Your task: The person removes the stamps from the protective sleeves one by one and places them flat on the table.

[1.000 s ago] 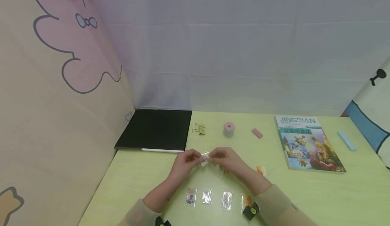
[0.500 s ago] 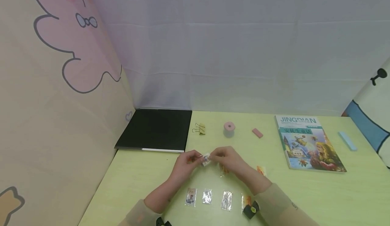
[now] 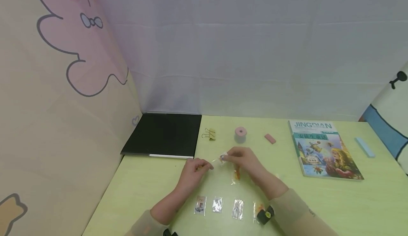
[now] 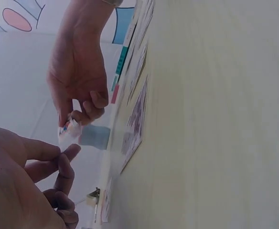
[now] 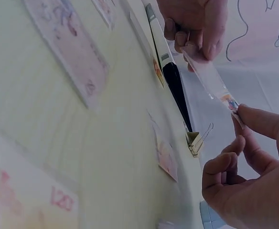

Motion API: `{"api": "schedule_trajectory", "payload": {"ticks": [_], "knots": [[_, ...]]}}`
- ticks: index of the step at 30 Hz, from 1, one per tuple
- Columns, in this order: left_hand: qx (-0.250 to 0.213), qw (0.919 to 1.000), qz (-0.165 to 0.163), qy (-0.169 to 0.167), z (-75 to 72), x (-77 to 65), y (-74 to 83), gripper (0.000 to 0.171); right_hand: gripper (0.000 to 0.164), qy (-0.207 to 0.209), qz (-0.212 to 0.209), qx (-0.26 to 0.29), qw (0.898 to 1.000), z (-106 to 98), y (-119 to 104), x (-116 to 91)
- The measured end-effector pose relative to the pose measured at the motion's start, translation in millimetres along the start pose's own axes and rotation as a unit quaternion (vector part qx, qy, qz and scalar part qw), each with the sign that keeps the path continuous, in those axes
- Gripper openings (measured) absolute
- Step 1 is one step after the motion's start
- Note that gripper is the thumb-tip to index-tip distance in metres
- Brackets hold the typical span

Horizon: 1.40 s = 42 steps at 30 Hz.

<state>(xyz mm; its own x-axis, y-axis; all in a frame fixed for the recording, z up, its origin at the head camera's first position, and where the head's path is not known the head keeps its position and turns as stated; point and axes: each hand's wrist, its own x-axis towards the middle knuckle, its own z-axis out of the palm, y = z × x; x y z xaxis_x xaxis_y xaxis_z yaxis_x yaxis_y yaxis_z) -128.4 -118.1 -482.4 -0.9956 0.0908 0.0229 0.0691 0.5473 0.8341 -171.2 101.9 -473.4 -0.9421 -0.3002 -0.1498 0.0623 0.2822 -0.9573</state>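
A small clear plastic packet [image 5: 209, 78] with a colourful printed piece at one end spans the gap between the two hands. My left hand [image 3: 192, 174] pinches its clear end between thumb and fingertip. My right hand [image 3: 243, 160] pinches the printed end, seen closely in the right wrist view. Under the right hand lies an orange packet [image 3: 236, 176] on the table. Nearer the body, a row of flat packets rests there: a brownish printed one [image 3: 200, 205], two shiny silvery ones, the first a small packet [image 3: 217, 205], and an orange one partly hidden by the right wrist strap.
A black folder [image 3: 164, 135] lies at the back left. Along the back are a gold binder clip [image 3: 209, 134], a pink-topped roll [image 3: 240, 134] and a pink eraser [image 3: 270, 138]. To the right lie a picture book [image 3: 325, 151] and a light-blue bar [image 3: 364, 147].
My right hand has moved up and to the right, away from the left hand, with the printed end. The packet now stretches between them, and the orange packet below shows more fully.
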Motion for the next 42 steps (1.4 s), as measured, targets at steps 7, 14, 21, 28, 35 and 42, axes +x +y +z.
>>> {"api": "schedule_trajectory", "payload": {"ticks": [7,14,21,28,35,42], "knots": [[0.013,0.9994,-0.033,0.004,-0.2,-5.1,0.4,0.006,0.020,0.046,0.017,0.012,0.999,-5,1,3],[0.025,0.9986,-0.045,-0.008,3.0,-10.4,-2.0,0.008,0.015,0.030,0.040,-0.013,0.999,-2,2,6],[0.076,0.9954,-0.057,-0.015,5.4,-15.5,4.4,0.013,0.013,0.003,0.041,-0.095,0.995,8,2,13],[0.132,0.9892,-0.063,-0.009,10.1,-17.2,8.7,0.019,0.021,0.000,0.053,-0.152,0.987,15,-1,17],[0.183,0.9815,-0.057,0.000,13.6,-16.5,9.5,0.022,0.025,0.015,0.068,-0.211,0.975,21,-5,18],[0.205,0.9773,-0.052,-0.001,15.5,-15.4,5.8,0.022,0.029,0.028,0.071,-0.252,0.965,23,-5,21]]}}
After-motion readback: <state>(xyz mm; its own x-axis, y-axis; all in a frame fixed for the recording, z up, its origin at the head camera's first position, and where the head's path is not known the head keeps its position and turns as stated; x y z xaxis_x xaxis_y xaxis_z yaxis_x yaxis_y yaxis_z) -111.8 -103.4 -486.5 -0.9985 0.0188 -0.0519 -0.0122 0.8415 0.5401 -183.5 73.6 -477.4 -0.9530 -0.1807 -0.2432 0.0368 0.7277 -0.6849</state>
